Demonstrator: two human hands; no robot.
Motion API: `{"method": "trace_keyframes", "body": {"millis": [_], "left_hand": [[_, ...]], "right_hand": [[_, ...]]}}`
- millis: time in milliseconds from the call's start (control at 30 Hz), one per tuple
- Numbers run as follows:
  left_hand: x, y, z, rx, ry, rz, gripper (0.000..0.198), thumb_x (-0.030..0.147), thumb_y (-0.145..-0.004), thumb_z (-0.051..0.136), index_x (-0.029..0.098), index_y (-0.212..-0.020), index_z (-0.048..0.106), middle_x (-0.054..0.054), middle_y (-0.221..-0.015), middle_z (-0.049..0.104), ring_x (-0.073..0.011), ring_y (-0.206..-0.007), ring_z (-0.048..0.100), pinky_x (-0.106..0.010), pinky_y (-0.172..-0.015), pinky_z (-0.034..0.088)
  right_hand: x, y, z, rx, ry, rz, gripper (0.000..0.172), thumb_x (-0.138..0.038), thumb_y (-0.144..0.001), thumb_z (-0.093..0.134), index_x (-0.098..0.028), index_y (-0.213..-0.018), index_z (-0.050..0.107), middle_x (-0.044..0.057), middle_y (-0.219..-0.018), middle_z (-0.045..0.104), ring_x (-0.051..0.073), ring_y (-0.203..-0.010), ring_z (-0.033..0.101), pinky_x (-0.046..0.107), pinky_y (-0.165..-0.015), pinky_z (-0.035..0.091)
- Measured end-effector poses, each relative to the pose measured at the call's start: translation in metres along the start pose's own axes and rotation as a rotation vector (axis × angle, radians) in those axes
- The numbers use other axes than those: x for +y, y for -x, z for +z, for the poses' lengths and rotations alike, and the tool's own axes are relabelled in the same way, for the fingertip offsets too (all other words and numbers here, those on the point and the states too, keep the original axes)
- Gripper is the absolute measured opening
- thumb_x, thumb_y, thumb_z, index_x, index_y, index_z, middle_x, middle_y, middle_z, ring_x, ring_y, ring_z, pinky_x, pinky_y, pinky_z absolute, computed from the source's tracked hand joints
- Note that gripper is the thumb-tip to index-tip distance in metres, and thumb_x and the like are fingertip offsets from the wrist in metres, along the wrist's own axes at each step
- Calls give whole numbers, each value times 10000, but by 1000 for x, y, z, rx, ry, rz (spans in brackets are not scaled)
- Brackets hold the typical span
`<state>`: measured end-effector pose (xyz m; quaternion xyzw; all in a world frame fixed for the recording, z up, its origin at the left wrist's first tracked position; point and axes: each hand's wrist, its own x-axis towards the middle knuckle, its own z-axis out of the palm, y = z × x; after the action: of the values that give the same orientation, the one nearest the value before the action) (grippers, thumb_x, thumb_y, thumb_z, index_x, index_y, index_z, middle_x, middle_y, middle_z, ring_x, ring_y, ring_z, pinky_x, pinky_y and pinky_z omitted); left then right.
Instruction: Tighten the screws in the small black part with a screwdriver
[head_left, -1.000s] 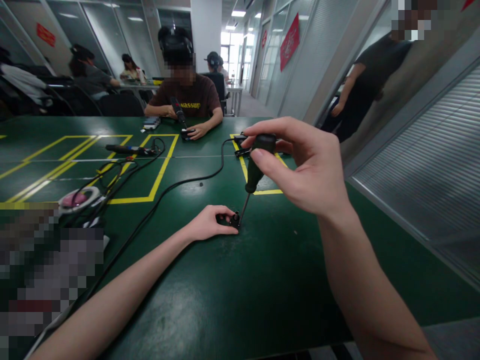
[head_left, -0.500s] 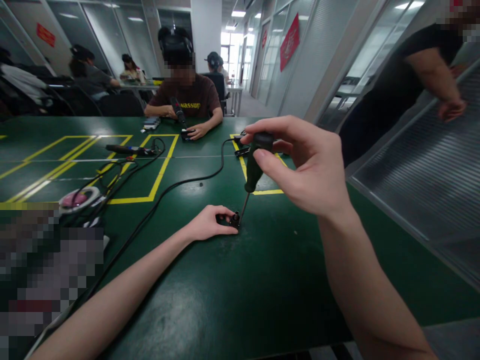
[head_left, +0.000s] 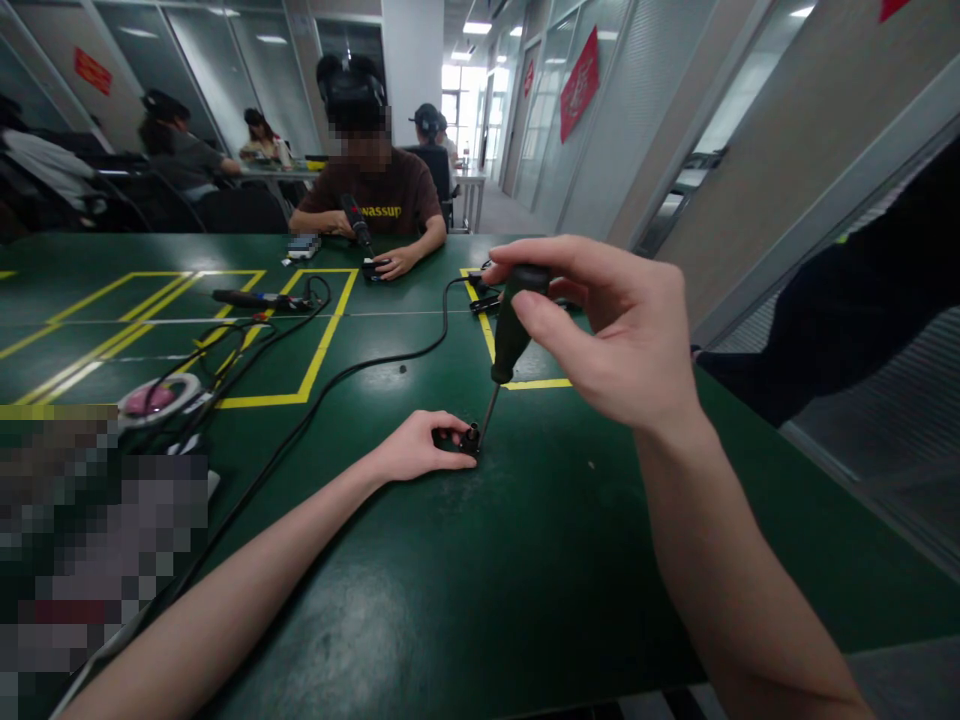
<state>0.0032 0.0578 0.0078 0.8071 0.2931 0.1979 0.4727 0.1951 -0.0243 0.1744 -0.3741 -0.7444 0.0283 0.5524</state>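
Note:
My right hand (head_left: 600, 330) is closed round the dark handle of a screwdriver (head_left: 513, 335), which leans with its thin shaft pointing down and to the left. The tip meets the right side of a small black part (head_left: 470, 438); exactly where it seats is too small to tell. Between thumb and fingers, my left hand (head_left: 424, 445) pinches that part against the green tabletop (head_left: 480, 580). A short round piece stands up on top of the part. The left fingers hide some of its far side.
A black cable (head_left: 360, 368) runs across the table. To the left lie a black pen-shaped tool (head_left: 255, 299) with a cord and a white-and-pink roll (head_left: 157, 398). Opposite sits a co-worker (head_left: 382, 200) holding an electric screwdriver (head_left: 355, 222). Someone's dark-clothed leg (head_left: 810, 310) is at the right edge.
The screwdriver's handle has tilted slightly right with my right hand. My left hand and the black part stay put. The person walking at the right has moved closer, mostly out of view.

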Motion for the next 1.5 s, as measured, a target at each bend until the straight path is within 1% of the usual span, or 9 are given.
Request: {"method": "trace_keyframes", "body": {"millis": [167, 300, 433, 667, 933, 1067, 1200, 1367, 1500], "left_hand": [[1, 0, 0, 3, -7, -5, 369, 395, -707, 848, 163, -989, 790, -21, -871, 742, -189, -819, 646, -307, -820, 506], [0, 0, 0, -7, -2, -3, 367, 403, -717, 837, 161, -989, 783, -30, -903, 753, -196, -842, 659, -313, -832, 509], [-1, 0, 0, -21, 5, -6, 379, 407, -734, 827, 159, -1016, 777, -46, -952, 766, -210, -892, 678, -325, -860, 517], [0, 1, 1, -24, 15, -9, 399, 378, -739, 822, 139, -1055, 775, -65, -985, 771, -221, -931, 689, -339, -898, 522], [-2, 0, 1, -21, 10, -6, 384, 389, -740, 825, 144, -1032, 773, -63, -984, 772, -220, -919, 685, -345, -892, 522], [-1, 1, 1, -20, -1, 0, 386, 376, -746, 823, 145, -1051, 772, -61, -989, 773, -217, -927, 684, -340, -900, 519], [-2, 0, 1, -25, -10, -10, 385, 380, -745, 823, 144, -1046, 776, -59, -975, 767, -214, -914, 682, -330, -878, 520], [-2, 1, 1, -17, -13, -3, 384, 396, -738, 826, 147, -1027, 776, -55, -959, 763, -209, -895, 671, -329, -870, 510], [0, 1, 1, -12, -12, -5, 365, 409, -737, 819, 158, -998, 772, -47, -943, 763, -210, -887, 667, -326, -857, 506]], "right_hand": [[1, -1, 0, 32, 57, -35, 195, -248, -867, 768, -291, -1054, 803, 41, -1049, 759, 276, -1048, 716, 428, -839, 634], [1, 0, 0, 43, 34, -12, 238, -242, -905, 707, -301, -1122, 786, 36, -1056, 768, 267, -1029, 726, 430, -837, 643], [-1, 0, 0, 16, 9, 1, 249, -220, -931, 645, -259, -1139, 776, 49, -1080, 789, 254, -1032, 738, 415, -865, 644], [0, -1, -1, 15, 68, -34, 196, -266, -897, 722, -276, -1081, 789, 47, -1094, 765, 268, -1044, 719, 403, -804, 647], [-2, 0, -1, -7, 37, 21, 227, -276, -929, 666, -280, -1128, 775, 54, -1063, 773, 262, -1007, 722, 429, -840, 645], [-1, -1, -2, 14, 72, 6, 205, -303, -883, 744, -295, -1083, 791, 54, -1089, 756, 280, -1053, 702, 428, -819, 643], [1, 0, -2, 22, 77, 14, 247, -281, -862, 763, -301, -1107, 783, 53, -1084, 742, 281, -1046, 697, 432, -810, 644], [0, 1, 1, 19, 8, 33, 337, -177, -885, 678, -260, -1207, 734, 54, -1145, 751, 238, -1000, 720, 401, -837, 635], [0, 1, 1, -1, 17, 25, 228, -212, -906, 672, -256, -1112, 760, 50, -1069, 761, 239, -1014, 725, 395, -862, 630]]}}
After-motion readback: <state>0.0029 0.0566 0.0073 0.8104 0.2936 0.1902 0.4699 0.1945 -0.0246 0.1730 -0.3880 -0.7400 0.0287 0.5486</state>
